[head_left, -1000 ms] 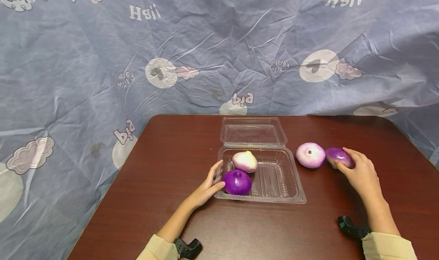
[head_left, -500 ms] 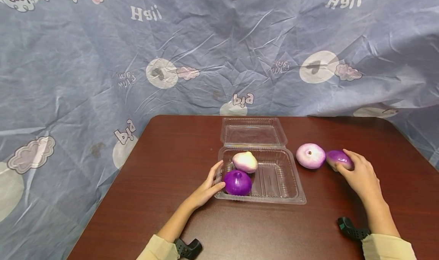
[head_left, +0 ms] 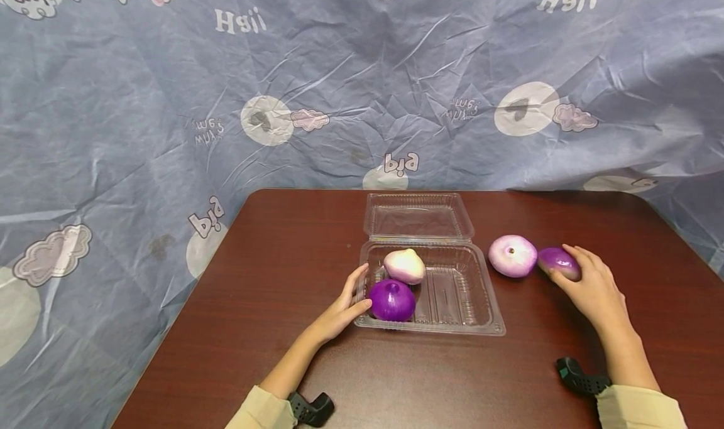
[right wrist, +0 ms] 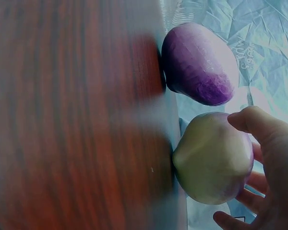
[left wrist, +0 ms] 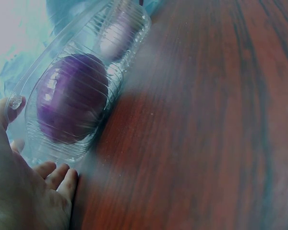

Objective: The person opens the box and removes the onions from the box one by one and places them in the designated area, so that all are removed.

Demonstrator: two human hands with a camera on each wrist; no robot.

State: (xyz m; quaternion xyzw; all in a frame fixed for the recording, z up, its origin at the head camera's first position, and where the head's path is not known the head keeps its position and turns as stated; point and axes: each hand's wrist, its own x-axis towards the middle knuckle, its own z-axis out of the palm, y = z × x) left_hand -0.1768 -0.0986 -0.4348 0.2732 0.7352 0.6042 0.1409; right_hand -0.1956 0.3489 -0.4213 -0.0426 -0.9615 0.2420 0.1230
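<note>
A clear plastic clamshell container (head_left: 452, 291) lies open on the table. My left hand (head_left: 338, 313) grips its left rim, thumb over the edge at the near corner and fingers along the side wall. Inside, on the left, sit a deep purple onion (head_left: 393, 301) and a paler white-and-purple onion (head_left: 405, 267) behind it. My right hand (head_left: 594, 284) holds another purple onion (head_left: 559, 263) at the right, thumb and fingers around it; its pale underside (right wrist: 211, 163) shows in the right wrist view. Just left of it rests a light purple onion (head_left: 512, 256).
The container's lid (head_left: 417, 218) is folded back, flat on the dark red-brown table (head_left: 283, 253). A crinkled blue printed sheet (head_left: 339, 71) hangs behind the table's far edge. Each wrist wears a black band (head_left: 582, 379).
My right thumb and fingers have shifted very slightly on the onion, which stays about where it was. My left hand and the container have not moved.
</note>
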